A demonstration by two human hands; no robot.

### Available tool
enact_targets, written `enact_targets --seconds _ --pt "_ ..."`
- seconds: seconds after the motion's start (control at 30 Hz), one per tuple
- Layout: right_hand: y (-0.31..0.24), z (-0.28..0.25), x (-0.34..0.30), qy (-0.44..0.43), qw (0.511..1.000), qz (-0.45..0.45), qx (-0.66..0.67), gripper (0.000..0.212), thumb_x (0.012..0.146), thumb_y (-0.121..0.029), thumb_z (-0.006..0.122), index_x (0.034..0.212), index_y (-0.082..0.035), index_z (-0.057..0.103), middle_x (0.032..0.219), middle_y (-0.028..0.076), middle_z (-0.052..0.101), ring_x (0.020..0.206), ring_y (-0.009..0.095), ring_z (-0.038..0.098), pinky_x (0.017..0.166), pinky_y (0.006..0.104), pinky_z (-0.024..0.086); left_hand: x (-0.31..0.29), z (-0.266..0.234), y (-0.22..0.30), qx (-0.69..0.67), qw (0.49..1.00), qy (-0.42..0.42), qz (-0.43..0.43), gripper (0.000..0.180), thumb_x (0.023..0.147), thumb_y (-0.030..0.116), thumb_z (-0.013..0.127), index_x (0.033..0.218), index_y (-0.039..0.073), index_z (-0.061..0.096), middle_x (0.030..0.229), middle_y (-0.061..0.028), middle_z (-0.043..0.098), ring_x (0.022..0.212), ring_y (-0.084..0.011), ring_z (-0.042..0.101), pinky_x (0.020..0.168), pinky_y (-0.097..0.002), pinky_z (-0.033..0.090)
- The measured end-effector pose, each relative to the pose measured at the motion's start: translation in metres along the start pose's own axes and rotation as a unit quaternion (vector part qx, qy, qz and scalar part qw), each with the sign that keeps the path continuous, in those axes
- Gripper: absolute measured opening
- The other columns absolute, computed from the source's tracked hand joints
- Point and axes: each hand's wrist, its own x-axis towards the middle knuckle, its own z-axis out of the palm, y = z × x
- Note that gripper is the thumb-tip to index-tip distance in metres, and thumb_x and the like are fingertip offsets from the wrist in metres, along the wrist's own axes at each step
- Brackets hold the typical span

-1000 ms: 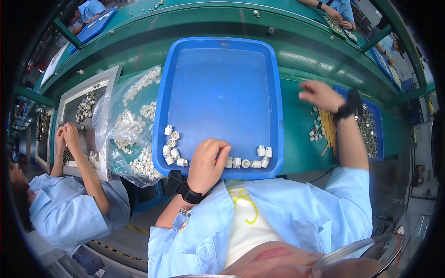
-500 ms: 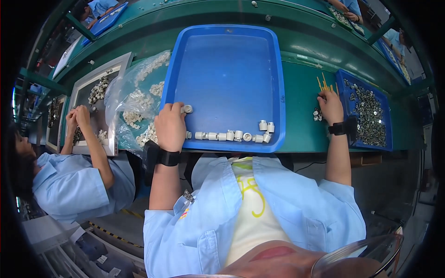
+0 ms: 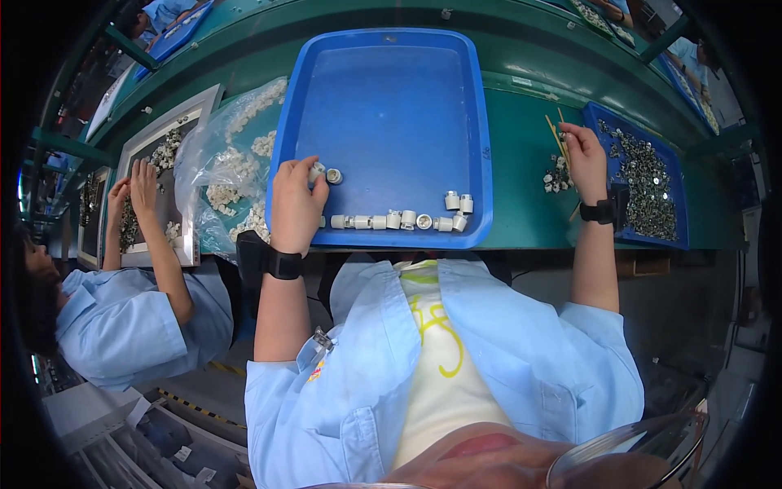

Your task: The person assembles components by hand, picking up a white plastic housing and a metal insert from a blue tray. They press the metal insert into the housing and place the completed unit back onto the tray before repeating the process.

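My left hand (image 3: pixel 297 204) reaches over the left edge of a blue tray (image 3: pixel 484 163), its fingers closed on a small white cylindrical part (image 3: pixel 315 171). Just beside those fingertips, a similar white part (image 3: pixel 334 176) stands in the tray. A row of white cylindrical parts (image 3: pixel 378 222) lies along the tray's near edge, with several more clustered at its right end. Away to the right, my right hand (image 3: pixel 585 165) is closed in a pinch over thin yellow sticks (image 3: pixel 556 137); what its fingertips hold is too small to make out. A little pile of white and metallic pieces (image 3: pixel 556 178) lies beside it.
A blue bin of small metal parts (image 3: pixel 652 191) stands right of my right hand. Left of the tray lies a clear plastic bag (image 3: pixel 198 175) with white pieces. Farther left, a co-worker's hands (image 3: pixel 140 189) work over a pale-framed tray (image 3: pixel 195 104). A green ledge (image 3: pixel 521 50) runs behind.
My left hand has risen slightly along the tray's edge, and a second white part now shows at its fingers. My right hand has lifted its fingertips, and the sticks are spread differently. The view has shifted.
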Motion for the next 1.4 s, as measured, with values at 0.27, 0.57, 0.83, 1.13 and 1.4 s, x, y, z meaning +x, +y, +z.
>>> enact_targets --seconds 0.27,0.57,0.83,1.13,1.4 --pt "-0.079 0.014 -0.022 -0.089 0.916 0.121 0.372 0.021 0.088 -0.013 0.053 0.105 -0.001 0.058 0.090 0.002 0.060 0.080 0.008 0.053 0.074 0.0202 0.043 -0.005 0.004 0.020 -0.340 0.935 -0.026 -0.096 0.022 0.083 0.007 0.056 0.105 0.002 0.053 0.086 -0.0040 0.054 0.073 -0.0109 0.052 0.066 -0.0233 0.044" --pt "-0.162 0.063 -0.069 -0.295 0.837 0.078 0.454 0.018 0.085 -0.003 0.054 0.102 0.001 0.058 0.096 0.004 0.057 0.087 0.009 0.053 0.079 0.0220 0.043 -0.034 0.018 0.087 -0.646 0.723 -0.211 -0.122 0.025 0.091 0.015 0.049 0.112 0.002 0.046 0.085 -0.0021 0.054 0.072 -0.0071 0.050 0.066 -0.0197 0.040" --pt "-0.164 0.075 -0.084 -0.269 0.830 0.057 0.486 0.020 0.085 0.001 0.053 0.105 0.002 0.054 0.098 0.006 0.054 0.091 0.011 0.053 0.081 0.0230 0.043 -0.036 0.012 0.100 -0.567 0.778 -0.217 -0.164 0.019 0.084 0.011 0.060 0.102 0.005 0.056 0.086 0.0022 0.055 0.074 -0.0026 0.050 0.061 -0.0156 0.041" --pt "-0.164 0.076 -0.088 -0.272 0.806 0.088 0.517 0.022 0.083 0.005 0.053 0.105 0.002 0.052 0.096 0.007 0.054 0.091 0.012 0.053 0.082 0.0235 0.043 -0.042 0.018 0.095 -0.600 0.782 -0.144 -0.092 0.020 0.082 0.006 0.061 0.102 0.004 0.059 0.085 0.0017 0.059 0.071 -0.0022 0.050 0.059 -0.0146 0.041" --pt "-0.168 0.079 -0.089 -0.238 0.895 -0.054 0.373 0.022 0.078 0.008 0.057 0.099 0.002 0.055 0.094 0.009 0.056 0.085 0.014 0.054 0.078 0.0252 0.044 -0.044 0.014 0.091 -0.648 0.718 -0.198 -0.160 0.019 0.085 0.012 0.059 0.103 0.004 0.059 0.089 0.0005 0.060 0.073 -0.0018 0.050 0.060 -0.0153 0.041"
